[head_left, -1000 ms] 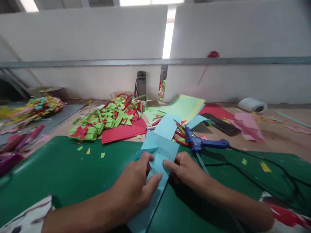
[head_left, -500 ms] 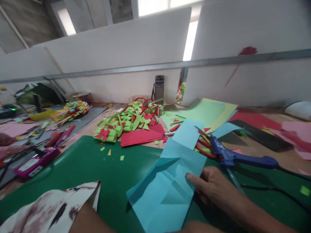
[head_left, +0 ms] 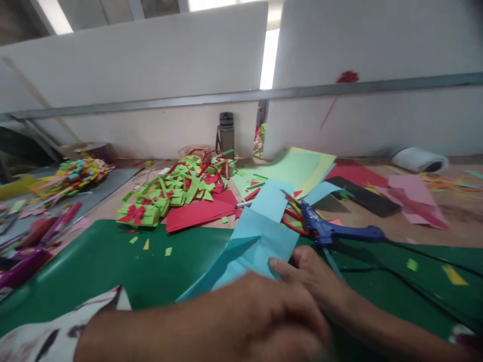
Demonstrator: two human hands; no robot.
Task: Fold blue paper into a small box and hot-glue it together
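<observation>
My right hand (head_left: pixel 307 271) pinches the right edge of a creased light-blue paper (head_left: pixel 266 229), thumb on top and fingers beneath. Across the paper's near part lies my left hand (head_left: pixel 260 317), smeared by motion. Its fingers seem bent, but whether they grip the sheet cannot be made out, and the lower paper is hidden behind it. Just beyond the folded sheet is a flat light-blue strip (head_left: pixel 269 198). To the right of it, a blue glue gun (head_left: pixel 320 229) lies near red-handled scissors (head_left: pixel 289 223), partly covered.
A green mat (head_left: pixel 132 266) with paper scraps covers the near table. Behind it are a pile of green paper boxes with red bows (head_left: pixel 181 186), red sheets (head_left: pixel 199 211), a bottle (head_left: pixel 227 133) and a dark phone-like slab (head_left: pixel 364 196). A black cord (head_left: pixel 411 289) crosses the right side.
My left hand has risen from the bottom edge and swung over the near part of the blue paper. My right hand keeps its pinch. The view has turned to the right.
</observation>
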